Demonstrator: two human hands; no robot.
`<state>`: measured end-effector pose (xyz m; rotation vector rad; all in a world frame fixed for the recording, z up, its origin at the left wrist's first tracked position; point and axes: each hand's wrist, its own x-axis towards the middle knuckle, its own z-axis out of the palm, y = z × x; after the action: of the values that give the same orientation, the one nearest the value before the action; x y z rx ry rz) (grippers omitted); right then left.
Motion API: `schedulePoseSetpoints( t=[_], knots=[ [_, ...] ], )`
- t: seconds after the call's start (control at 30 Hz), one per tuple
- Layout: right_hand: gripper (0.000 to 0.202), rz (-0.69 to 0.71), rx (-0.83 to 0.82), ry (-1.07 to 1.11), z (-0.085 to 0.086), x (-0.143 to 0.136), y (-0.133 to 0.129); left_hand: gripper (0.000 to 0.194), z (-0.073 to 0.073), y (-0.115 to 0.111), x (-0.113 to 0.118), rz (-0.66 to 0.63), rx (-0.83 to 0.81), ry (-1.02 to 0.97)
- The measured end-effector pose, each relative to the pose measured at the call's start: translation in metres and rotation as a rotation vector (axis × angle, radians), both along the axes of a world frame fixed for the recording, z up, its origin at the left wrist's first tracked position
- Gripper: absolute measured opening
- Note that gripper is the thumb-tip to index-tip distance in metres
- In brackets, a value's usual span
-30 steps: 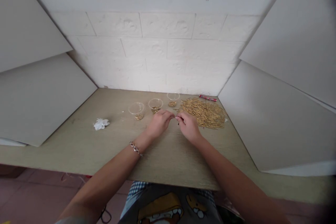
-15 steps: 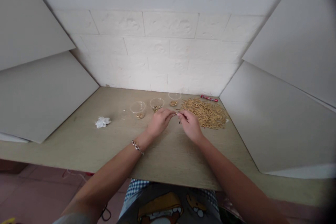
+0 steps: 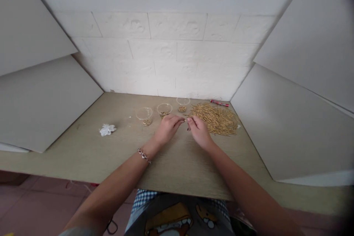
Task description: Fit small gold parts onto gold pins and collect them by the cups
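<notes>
My left hand, a chain bracelet on its wrist, is closed in a pinch over the middle of the table. Facing it, my right hand is pinched too, and only a narrow gap parts the fingertips. A tiny pale bit shows between them, too small to name. Something small and dark pokes out below the right fingers; I cannot make out its kind. Just beyond the right hand spreads a pile of thin gold-coloured sticks. Behind the left hand stands a clear round tub with small brass-coloured pieces in its bottom.
A second clear tub on the left and a third tub at the back hold small pieces. Crumpled white tissue lies far left. A red tube lies near the wall. Grey panels flank the table.
My fingertips, touching or nearly so before, are now slightly apart. Both hands otherwise keep their place, and the whole view has shifted slightly.
</notes>
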<state>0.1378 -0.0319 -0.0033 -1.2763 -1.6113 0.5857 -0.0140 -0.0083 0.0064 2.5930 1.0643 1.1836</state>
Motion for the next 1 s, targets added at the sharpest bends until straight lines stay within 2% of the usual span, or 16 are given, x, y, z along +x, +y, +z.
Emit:
schedulePoseSetpoints(
  t=[0.2,0.6,1.0],
  knots=[
    [0.016,-0.007,-0.042,0.136,-0.0006,0.0015,0.0033,0.02,-0.0012,0.0024,-0.0006,0.027,-0.048,-0.006],
    [0.017,-0.077,0.1,-0.036,0.0022,0.0026,0.0002,0.019,-0.0005,-0.0007,0.0008,0.045,-0.067,0.013],
    [0.014,-0.099,0.129,-0.068,0.0007,-0.0003,-0.0012,0.016,0.0,0.0003,0.001,0.056,-0.061,-0.015]
  ],
)
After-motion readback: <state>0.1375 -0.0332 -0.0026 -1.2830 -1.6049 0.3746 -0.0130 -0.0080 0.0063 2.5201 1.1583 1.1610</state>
